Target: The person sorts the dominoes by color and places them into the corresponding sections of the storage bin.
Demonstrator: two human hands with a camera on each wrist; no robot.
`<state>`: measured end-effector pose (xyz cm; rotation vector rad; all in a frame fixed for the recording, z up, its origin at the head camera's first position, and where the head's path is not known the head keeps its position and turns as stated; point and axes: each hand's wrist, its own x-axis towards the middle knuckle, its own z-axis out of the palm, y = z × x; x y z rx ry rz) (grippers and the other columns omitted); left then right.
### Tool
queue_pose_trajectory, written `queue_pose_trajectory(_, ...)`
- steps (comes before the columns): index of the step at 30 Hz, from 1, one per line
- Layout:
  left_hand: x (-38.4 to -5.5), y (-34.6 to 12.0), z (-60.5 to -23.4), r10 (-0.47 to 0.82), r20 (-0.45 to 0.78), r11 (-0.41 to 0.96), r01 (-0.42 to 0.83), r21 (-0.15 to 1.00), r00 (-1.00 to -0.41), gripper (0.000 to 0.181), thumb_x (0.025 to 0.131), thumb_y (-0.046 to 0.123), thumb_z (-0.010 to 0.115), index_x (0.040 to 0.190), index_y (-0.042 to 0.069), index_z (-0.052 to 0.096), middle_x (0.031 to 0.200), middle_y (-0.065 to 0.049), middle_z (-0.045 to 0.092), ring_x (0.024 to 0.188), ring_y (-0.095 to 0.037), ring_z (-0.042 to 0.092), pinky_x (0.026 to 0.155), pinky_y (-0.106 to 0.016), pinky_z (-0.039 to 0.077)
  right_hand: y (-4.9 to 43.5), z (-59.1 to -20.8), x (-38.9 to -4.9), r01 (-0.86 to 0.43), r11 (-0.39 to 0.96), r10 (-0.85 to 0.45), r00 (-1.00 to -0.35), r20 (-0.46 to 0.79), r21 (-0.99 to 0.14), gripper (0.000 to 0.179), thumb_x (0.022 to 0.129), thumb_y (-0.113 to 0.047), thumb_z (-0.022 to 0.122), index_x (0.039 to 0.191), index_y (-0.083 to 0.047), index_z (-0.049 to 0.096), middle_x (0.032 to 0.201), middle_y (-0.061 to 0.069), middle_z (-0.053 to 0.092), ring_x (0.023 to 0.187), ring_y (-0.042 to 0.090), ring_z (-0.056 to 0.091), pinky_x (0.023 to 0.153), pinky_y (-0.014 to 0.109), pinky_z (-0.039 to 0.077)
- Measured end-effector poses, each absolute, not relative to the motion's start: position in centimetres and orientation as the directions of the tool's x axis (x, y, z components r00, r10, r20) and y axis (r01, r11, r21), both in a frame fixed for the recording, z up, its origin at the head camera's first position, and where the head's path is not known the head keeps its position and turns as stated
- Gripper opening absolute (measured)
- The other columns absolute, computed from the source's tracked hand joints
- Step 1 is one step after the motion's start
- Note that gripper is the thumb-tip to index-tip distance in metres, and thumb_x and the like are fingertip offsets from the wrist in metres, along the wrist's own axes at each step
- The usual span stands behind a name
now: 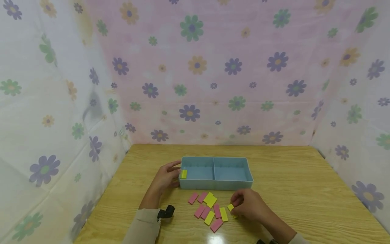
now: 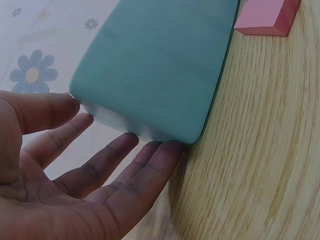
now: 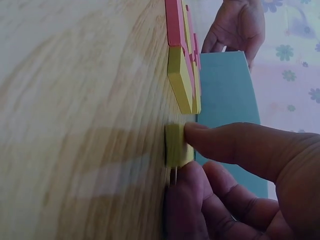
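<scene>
My right hand (image 1: 250, 205) is low over the table in front of the box. Its thumb and fingers pinch a small yellow block (image 3: 174, 146) close to the wood, partly hidden by the fingertips. A light-blue two-compartment box (image 1: 201, 184) stands behind the loose blocks. At its left end, the fingertips of my left hand (image 1: 166, 176) touch the outer wall, fingers spread and fairly straight, with the thumb at the rim. One yellow block (image 1: 184, 174) sits in the left compartment, against its left side.
Several flat pink blocks (image 1: 217, 225) and yellow blocks (image 1: 223, 214) lie scattered between my hands, some overlapping. The box's divider (image 1: 214, 168) separates its two compartments. Flower-printed cloth (image 1: 198, 84) hangs around the wooden table (image 1: 289, 176) at the back and sides.
</scene>
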<state>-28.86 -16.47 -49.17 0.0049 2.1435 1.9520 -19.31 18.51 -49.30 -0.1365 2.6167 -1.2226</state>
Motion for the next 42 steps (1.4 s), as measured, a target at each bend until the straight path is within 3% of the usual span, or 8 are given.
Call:
queue_pose_trajectory(5,-28.9,-16.5,-49.1,0.166,-0.169,0.114,-0.152,0.982,-0.971,0.049,0.105,0.017,0.061,0.153,0.02,0.053,0.15,-0.021,0.054,0.123,-0.035,0.066,0.086,-0.05,0.062,18.4,-49.2,-19.4,0.036,0.638,-0.179,-0.965,-0.194,-0.769,0.03,0.072,-0.006,0.092,0.094,-0.009,0.072,0.087,0.002,0.069,0.082,0.016,0.063,0.066,0.032,0.055)
queue_pose_trajectory(13,-28.7,-16.6,-49.3,0.154,-0.183,0.118,-0.166,0.979,-0.971,0.049,0.104,0.018,0.063,0.152,0.021,0.054,0.15,-0.021,0.055,0.123,-0.035,0.067,0.085,-0.05,0.063,17.9,-48.7,-19.1,-0.015,0.75,-0.161,-0.974,-0.16,-0.661,0.022,0.075,-0.017,0.093,0.089,-0.011,0.076,0.08,-0.003,0.067,0.075,0.013,0.06,0.062,0.03,0.052)
queue_pose_trajectory(23,-28.7,-16.6,-49.3,0.172,-0.159,0.104,-0.142,0.984,-0.972,0.05,0.104,0.017,0.063,0.152,0.018,0.054,0.15,-0.024,0.054,0.123,-0.038,0.066,0.087,-0.052,0.062,17.6,-48.4,-19.5,-0.024,0.79,-0.177,-0.966,-0.189,-0.613,0.016,0.075,-0.012,0.09,0.088,-0.013,0.08,0.079,-0.004,0.068,0.075,0.013,0.059,0.062,0.03,0.051)
queue_pose_trajectory(42,-28.4,-16.5,-49.2,0.173,-0.158,0.115,-0.139,0.984,-0.972,0.052,0.104,0.019,0.064,0.154,0.02,0.052,0.151,-0.024,0.053,0.126,-0.039,0.064,0.086,-0.052,0.062,17.6,-48.1,-19.6,-0.064,0.72,-0.215,-0.967,-0.134,-0.691,0.016,0.079,-0.014,0.09,0.089,-0.011,0.078,0.081,-0.004,0.071,0.077,0.011,0.064,0.064,0.028,0.055)
